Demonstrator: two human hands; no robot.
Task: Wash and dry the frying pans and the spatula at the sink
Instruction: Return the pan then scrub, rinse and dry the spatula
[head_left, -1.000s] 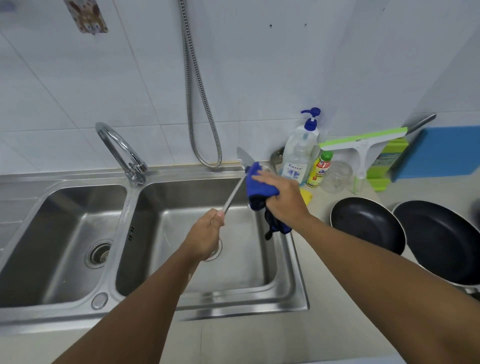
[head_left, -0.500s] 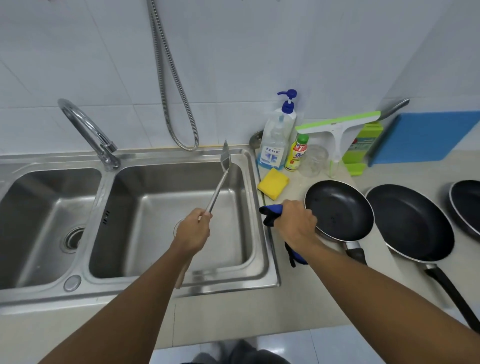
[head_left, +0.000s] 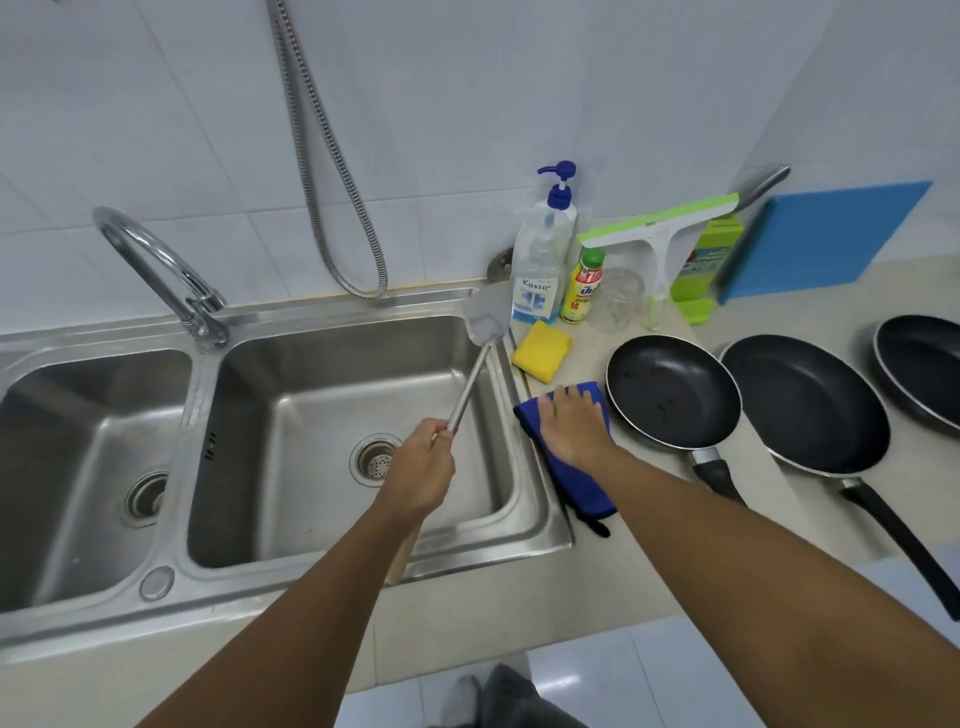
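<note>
My left hand grips the handle of the metal spatula, whose blade is raised over the back right corner of the right sink basin. Flat on a blue cloth lies my right hand, fingers spread, pressing it onto the counter just right of the sink. Three black frying pans stand in a row on the counter: the nearest beside the cloth, a larger one, and a third cut off at the right edge.
A curved faucet stands between the two basins, with a metal hose on the wall. Behind the cloth are a yellow sponge, a soap pump bottle, a small yellow bottle, a green squeegee and a blue board.
My right hand took the blue cloth off the spatula blade, moved right and laid it flat on the counter. The spatula stays raised in my left hand, blade now turned flat.
</note>
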